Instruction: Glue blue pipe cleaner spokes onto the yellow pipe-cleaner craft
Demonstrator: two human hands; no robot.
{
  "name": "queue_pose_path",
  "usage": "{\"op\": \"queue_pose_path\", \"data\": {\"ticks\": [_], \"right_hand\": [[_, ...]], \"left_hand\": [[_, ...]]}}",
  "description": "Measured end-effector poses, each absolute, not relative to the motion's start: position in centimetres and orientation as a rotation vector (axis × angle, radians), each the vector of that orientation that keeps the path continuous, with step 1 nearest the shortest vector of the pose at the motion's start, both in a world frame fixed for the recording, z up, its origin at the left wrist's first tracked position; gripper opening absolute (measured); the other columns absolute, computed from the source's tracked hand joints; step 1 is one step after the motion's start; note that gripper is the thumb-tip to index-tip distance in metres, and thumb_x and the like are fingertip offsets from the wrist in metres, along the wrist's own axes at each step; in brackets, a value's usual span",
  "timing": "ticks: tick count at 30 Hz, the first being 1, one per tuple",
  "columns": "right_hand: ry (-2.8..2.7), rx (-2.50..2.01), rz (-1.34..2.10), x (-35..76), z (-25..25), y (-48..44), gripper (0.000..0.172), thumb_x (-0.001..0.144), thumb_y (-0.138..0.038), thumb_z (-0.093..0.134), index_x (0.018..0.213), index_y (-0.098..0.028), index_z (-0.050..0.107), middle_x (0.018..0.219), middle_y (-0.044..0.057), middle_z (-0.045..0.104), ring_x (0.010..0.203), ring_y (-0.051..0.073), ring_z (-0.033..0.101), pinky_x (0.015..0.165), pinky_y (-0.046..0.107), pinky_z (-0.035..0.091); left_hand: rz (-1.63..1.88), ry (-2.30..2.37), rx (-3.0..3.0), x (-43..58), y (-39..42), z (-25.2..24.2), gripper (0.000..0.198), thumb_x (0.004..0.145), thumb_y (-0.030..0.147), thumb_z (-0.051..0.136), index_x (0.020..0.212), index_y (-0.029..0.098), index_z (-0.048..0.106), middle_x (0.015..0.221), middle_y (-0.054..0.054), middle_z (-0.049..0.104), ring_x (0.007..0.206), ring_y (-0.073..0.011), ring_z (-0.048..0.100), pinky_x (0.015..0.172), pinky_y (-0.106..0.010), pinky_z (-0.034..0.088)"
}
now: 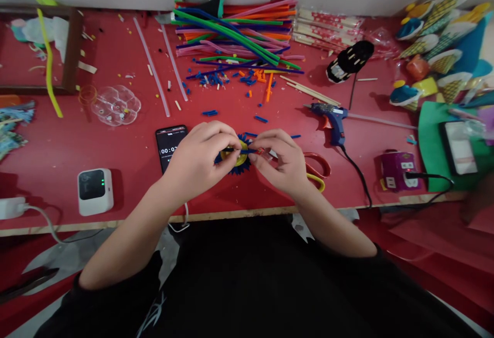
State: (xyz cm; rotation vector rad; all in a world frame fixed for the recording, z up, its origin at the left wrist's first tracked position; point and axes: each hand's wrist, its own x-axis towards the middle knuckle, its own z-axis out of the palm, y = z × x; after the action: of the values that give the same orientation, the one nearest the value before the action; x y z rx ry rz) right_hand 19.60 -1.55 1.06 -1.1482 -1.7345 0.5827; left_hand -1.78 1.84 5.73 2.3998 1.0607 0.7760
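Note:
Thumb and fingers of my left hand (203, 155) pinch one end of a short dark blue pipe cleaner (246, 151). At its other end, my right hand (281, 160) pinches it too, so it lies level between both hands. Right beneath sits a round piece with a yellow middle and a spiky blue rim (241, 167), partly covered by my fingers. Scissors with red and yellow handles (319, 165) lie beside my right hand, their blades mostly hidden by it. A phone (170, 145) showing a timer is partly behind my left hand.
Colourful pipe cleaners (235, 34) are heaped at the back, with blue and orange snippets before them. A blue glue gun (330, 122) lies at right, its cord running to a purple power socket (401, 171). A white device (95, 191) stands at left, near a clear flower-shaped tray (118, 105).

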Motion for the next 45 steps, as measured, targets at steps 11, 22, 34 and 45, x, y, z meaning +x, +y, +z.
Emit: {"op": "queue_pose_path", "data": {"ticks": [11, 22, 34, 45], "right_hand": [[-1.760, -1.151, 0.551, 19.58, 1.15, -1.28, 0.006, 0.093, -0.022, 0.070, 0.092, -0.025, 0.076, 0.095, 0.004, 0.075, 0.089, 0.020, 0.072, 0.084, 0.040, 0.059], [-1.698, -1.168, 0.589, 19.62, 0.98, -1.60, 0.014, 0.100, -0.023, 0.062, 0.099, -0.025, 0.076, 0.098, 0.006, 0.075, 0.093, 0.019, 0.073, 0.085, 0.038, 0.061], [-1.753, -1.161, 0.541, 19.84, 0.84, -1.54, 0.008, 0.096, -0.028, 0.071, 0.097, -0.027, 0.078, 0.096, 0.005, 0.075, 0.092, 0.021, 0.073, 0.086, 0.040, 0.060], [-1.739, -1.152, 0.560, 19.54, 1.09, -1.51, 0.009, 0.097, -0.024, 0.067, 0.092, -0.025, 0.075, 0.094, 0.004, 0.075, 0.091, 0.020, 0.072, 0.084, 0.040, 0.059]], "left_hand": [[0.772, 1.021, 2.382, -1.37, 1.99, 6.41, 0.010, 0.095, 0.025, 0.064, 0.098, 0.025, 0.074, 0.109, -0.007, 0.076, 0.103, -0.0262, 0.074, 0.094, -0.045, 0.059], [0.689, 1.093, 2.512, -1.33, 2.26, 5.97, 0.015, 0.098, 0.028, 0.061, 0.089, 0.028, 0.073, 0.108, -0.006, 0.076, 0.099, -0.0278, 0.073, 0.094, -0.050, 0.058], [0.695, 1.104, 2.491, -1.38, 2.25, 5.94, 0.014, 0.097, 0.029, 0.063, 0.088, 0.028, 0.074, 0.106, -0.007, 0.076, 0.099, -0.0281, 0.073, 0.093, -0.050, 0.058], [0.704, 1.115, 2.553, -1.75, 2.07, 6.66, 0.013, 0.100, 0.029, 0.060, 0.100, 0.028, 0.073, 0.110, -0.008, 0.076, 0.100, -0.0295, 0.070, 0.093, -0.051, 0.057]]}}
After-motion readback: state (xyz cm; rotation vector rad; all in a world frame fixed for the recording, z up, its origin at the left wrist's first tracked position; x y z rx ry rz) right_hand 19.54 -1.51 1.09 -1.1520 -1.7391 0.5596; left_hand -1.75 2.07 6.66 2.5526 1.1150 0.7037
